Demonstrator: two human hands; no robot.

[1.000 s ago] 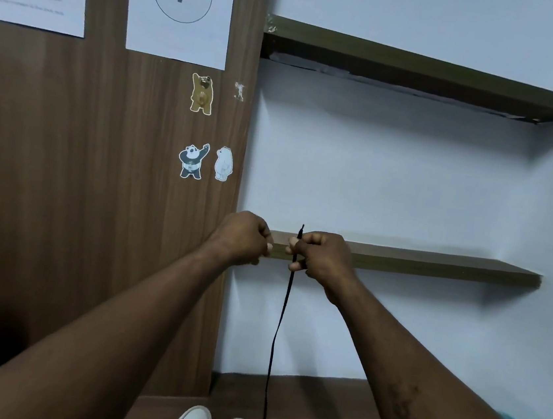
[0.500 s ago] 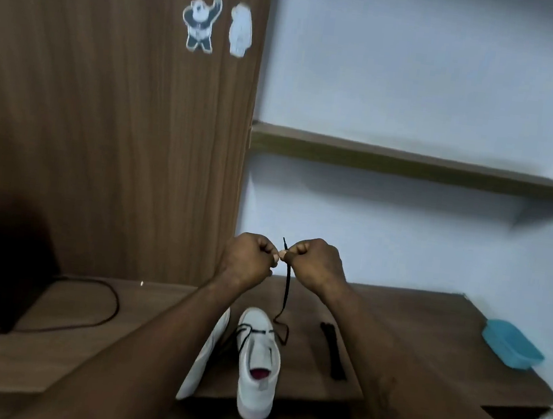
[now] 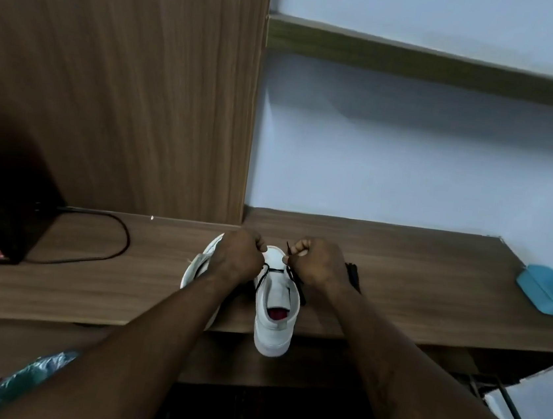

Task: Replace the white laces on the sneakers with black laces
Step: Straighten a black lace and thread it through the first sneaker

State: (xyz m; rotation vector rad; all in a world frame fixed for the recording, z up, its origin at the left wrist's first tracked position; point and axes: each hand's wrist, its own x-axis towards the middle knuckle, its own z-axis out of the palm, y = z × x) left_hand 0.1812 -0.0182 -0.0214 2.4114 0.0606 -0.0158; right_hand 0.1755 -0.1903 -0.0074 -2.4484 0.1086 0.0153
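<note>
Fists over white high-top sneaker [image 3: 275, 316] on brown wooden tabletop [image 3: 413, 294]: left hand [image 3: 236, 260] and right hand [image 3: 317, 265] each pinch thin black lace [image 3: 275, 270].

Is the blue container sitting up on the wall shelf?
No, the blue container sits on the wooden desk near its right end, well below the wall shelf.

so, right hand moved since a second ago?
Yes, downward: the right hand was level with the wall shelf, now sits well below it at the white sneaker.
</note>
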